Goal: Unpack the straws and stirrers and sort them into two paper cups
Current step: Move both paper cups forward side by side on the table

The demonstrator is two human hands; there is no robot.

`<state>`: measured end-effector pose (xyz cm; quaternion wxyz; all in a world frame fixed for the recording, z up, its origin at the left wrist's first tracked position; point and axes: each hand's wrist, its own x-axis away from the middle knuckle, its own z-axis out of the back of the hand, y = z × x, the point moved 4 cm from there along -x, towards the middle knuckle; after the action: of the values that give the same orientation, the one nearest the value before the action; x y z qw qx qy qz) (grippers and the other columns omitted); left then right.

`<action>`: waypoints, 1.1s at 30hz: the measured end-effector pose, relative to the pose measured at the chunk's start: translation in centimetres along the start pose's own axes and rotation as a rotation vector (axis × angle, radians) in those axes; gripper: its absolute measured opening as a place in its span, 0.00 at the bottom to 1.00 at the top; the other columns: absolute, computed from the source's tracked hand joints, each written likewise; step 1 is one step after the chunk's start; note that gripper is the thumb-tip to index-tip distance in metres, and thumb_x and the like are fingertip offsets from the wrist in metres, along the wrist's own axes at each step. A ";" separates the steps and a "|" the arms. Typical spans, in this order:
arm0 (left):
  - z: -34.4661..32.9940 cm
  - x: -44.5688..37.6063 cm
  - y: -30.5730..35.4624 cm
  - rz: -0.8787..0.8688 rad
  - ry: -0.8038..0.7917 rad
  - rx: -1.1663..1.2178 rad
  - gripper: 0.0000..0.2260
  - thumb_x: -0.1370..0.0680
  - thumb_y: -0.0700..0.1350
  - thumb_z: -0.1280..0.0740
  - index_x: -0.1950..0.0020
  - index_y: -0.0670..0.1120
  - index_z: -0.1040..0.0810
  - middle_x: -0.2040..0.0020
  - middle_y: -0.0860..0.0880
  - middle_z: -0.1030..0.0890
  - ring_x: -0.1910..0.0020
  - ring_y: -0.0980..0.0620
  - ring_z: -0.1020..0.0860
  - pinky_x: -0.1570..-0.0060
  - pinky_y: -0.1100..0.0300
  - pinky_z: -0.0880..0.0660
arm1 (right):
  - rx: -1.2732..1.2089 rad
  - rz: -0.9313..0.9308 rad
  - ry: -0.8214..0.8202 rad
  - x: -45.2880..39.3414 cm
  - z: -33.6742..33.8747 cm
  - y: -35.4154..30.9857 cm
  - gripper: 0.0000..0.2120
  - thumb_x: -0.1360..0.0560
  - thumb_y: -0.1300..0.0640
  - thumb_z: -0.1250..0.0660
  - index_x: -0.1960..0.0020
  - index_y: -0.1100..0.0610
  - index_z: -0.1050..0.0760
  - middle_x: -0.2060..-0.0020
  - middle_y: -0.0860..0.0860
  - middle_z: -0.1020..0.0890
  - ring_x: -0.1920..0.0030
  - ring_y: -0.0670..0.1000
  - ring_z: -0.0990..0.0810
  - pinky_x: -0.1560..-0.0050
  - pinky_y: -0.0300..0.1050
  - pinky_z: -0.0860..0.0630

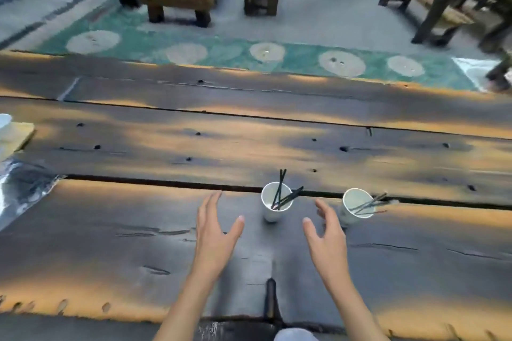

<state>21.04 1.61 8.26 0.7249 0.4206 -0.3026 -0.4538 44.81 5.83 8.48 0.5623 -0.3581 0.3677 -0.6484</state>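
"Table [249,257] first, please: what carries everything?"

"Dark plank table, scorched black and orange. I see two paper cups standing toward its near edge, right of middle, by a gap between planks. The left cup [274,212] holds black straws [281,191] leaning out over the rim. The right cup [352,213] holds thinner stirrers [370,203] tipped toward the right edge. I spot no loose ones on the planks."

"How will they handle?"

"My judgement: the cups are light and thin-walled, easy to tip or crush, so I'd take one low around the body with gentle pressure. The straws look stiff but featherweight; pinch them mid-length. The stirrers are slimmer and probably slippery."

"And the hands?"

"My left hand [216,232] hangs over the near planks, left of the straw cup, fingers spread, gripping nothing. My right hand [327,232] sits between the cups, fingers loosely curled apart, empty too. Whether either touches the wood I can't tell."
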 end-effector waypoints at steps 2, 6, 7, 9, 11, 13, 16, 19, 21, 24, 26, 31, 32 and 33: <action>-3.3 -0.4 0.8 0.019 -0.022 0.019 0.33 0.25 0.48 0.28 0.24 0.51 0.38 0.27 0.51 0.36 0.26 0.54 0.38 0.28 0.61 0.44 | -0.029 -0.068 0.041 -1.1 2.6 2.5 0.20 0.23 0.61 0.32 0.32 0.56 0.29 0.36 0.52 0.22 0.35 0.51 0.25 0.31 0.52 0.31; -9.2 -1.3 1.5 0.087 -0.031 0.026 0.37 0.28 0.47 0.24 0.24 0.53 0.40 0.29 0.51 0.35 0.27 0.52 0.37 0.26 0.51 0.40 | -0.048 -0.156 0.060 -3.3 6.8 6.7 0.13 0.24 0.62 0.32 0.40 0.54 0.24 0.44 0.49 0.18 0.42 0.50 0.22 0.37 0.48 0.28; -10.5 -1.4 1.5 0.104 -0.030 0.018 0.39 0.29 0.47 0.24 0.24 0.53 0.40 0.29 0.50 0.35 0.27 0.52 0.37 0.26 0.50 0.39 | -0.042 -0.173 0.065 -3.8 7.6 7.8 0.10 0.24 0.62 0.32 0.45 0.54 0.23 0.48 0.49 0.18 0.44 0.49 0.21 0.41 0.48 0.27; -12.6 -1.4 1.3 0.148 -0.029 0.015 0.41 0.31 0.47 0.22 0.24 0.53 0.40 0.30 0.49 0.35 0.27 0.51 0.36 0.27 0.50 0.38 | -0.031 -0.237 0.074 -4.8 8.9 9.9 0.05 0.25 0.64 0.31 0.53 0.55 0.24 0.56 0.49 0.18 0.51 0.52 0.21 0.49 0.46 0.28; -14.0 -1.3 0.7 0.207 -0.025 0.028 0.45 0.32 0.47 0.21 0.22 0.54 0.44 0.29 0.48 0.36 0.27 0.50 0.37 0.27 0.49 0.38 | -0.026 -0.320 0.079 -5.6 9.5 12.1 0.04 0.26 0.66 0.32 0.57 0.58 0.24 0.62 0.49 0.18 0.55 0.55 0.20 0.54 0.46 0.29; -14.9 -1.2 0.0 0.277 -0.014 0.055 0.49 0.33 0.47 0.21 0.21 0.54 0.48 0.25 0.47 0.39 0.25 0.49 0.38 0.26 0.46 0.39 | -0.035 -0.396 0.076 -6.3 9.8 13.8 0.03 0.26 0.67 0.33 0.56 0.60 0.24 0.63 0.50 0.19 0.54 0.57 0.19 0.55 0.45 0.29; -15.7 -1.2 -1.0 0.349 0.011 0.086 0.53 0.33 0.45 0.20 0.20 0.52 0.52 0.22 0.47 0.42 0.25 0.46 0.38 0.27 0.44 0.38 | -0.105 -0.477 0.112 -7.1 9.5 15.3 0.05 0.25 0.67 0.32 0.51 0.61 0.26 0.59 0.53 0.20 0.51 0.59 0.19 0.54 0.43 0.30; -15.9 -1.9 -1.5 0.347 0.030 0.107 0.53 0.34 0.43 0.19 0.20 0.52 0.52 0.23 0.48 0.40 0.27 0.48 0.36 0.28 0.46 0.36 | -0.122 -0.501 0.109 -7.9 8.6 16.0 0.16 0.26 0.65 0.29 0.42 0.59 0.30 0.47 0.56 0.22 0.49 0.58 0.22 0.49 0.44 0.31; -16.0 -2.4 -1.8 0.342 0.041 0.122 0.53 0.34 0.42 0.19 0.21 0.55 0.52 0.23 0.49 0.40 0.27 0.51 0.35 0.28 0.47 0.36 | -0.165 -0.545 0.061 -8.4 8.1 16.5 0.25 0.27 0.64 0.27 0.33 0.62 0.34 0.40 0.55 0.26 0.46 0.56 0.24 0.46 0.45 0.31; -16.1 -3.4 -2.0 0.326 0.052 0.147 0.53 0.36 0.41 0.19 0.21 0.56 0.50 0.24 0.51 0.38 0.28 0.53 0.34 0.27 0.46 0.36 | -0.209 -0.542 0.026 -9.7 7.8 16.9 0.34 0.28 0.64 0.26 0.28 0.59 0.40 0.37 0.48 0.29 0.41 0.53 0.26 0.38 0.50 0.29; -16.3 -3.8 -2.2 0.320 0.035 0.162 0.54 0.38 0.43 0.20 0.22 0.57 0.50 0.25 0.53 0.37 0.27 0.53 0.34 0.27 0.46 0.36 | -0.230 -0.513 0.010 -10.5 7.6 17.3 0.35 0.29 0.65 0.25 0.29 0.55 0.39 0.40 0.44 0.26 0.40 0.49 0.26 0.36 0.50 0.30; -17.0 -4.3 -3.4 0.351 0.026 0.256 0.54 0.42 0.48 0.20 0.24 0.63 0.49 0.24 0.54 0.37 0.27 0.53 0.32 0.27 0.45 0.34 | -0.280 -0.455 -0.040 -12.2 6.7 17.8 0.32 0.35 0.60 0.21 0.35 0.55 0.30 0.43 0.49 0.17 0.43 0.46 0.19 0.39 0.47 0.25; -17.1 -4.4 -3.6 0.352 0.024 0.266 0.54 0.42 0.48 0.20 0.24 0.64 0.48 0.24 0.55 0.37 0.28 0.53 0.32 0.27 0.46 0.35 | -0.283 -0.440 -0.045 -12.4 6.5 17.9 0.32 0.36 0.56 0.20 0.36 0.56 0.29 0.44 0.50 0.17 0.43 0.47 0.19 0.40 0.46 0.25; -17.2 -4.5 -3.6 0.349 0.018 0.273 0.54 0.41 0.47 0.19 0.24 0.63 0.47 0.25 0.55 0.36 0.28 0.53 0.31 0.27 0.47 0.35 | -0.291 -0.433 -0.047 -12.7 6.4 17.9 0.33 0.38 0.54 0.20 0.36 0.57 0.28 0.44 0.50 0.16 0.43 0.47 0.18 0.41 0.44 0.24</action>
<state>31.90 10.65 -3.15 0.7316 0.4601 -0.4228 -0.2724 60.17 16.20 -4.88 0.3613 -0.5207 0.3587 -0.6853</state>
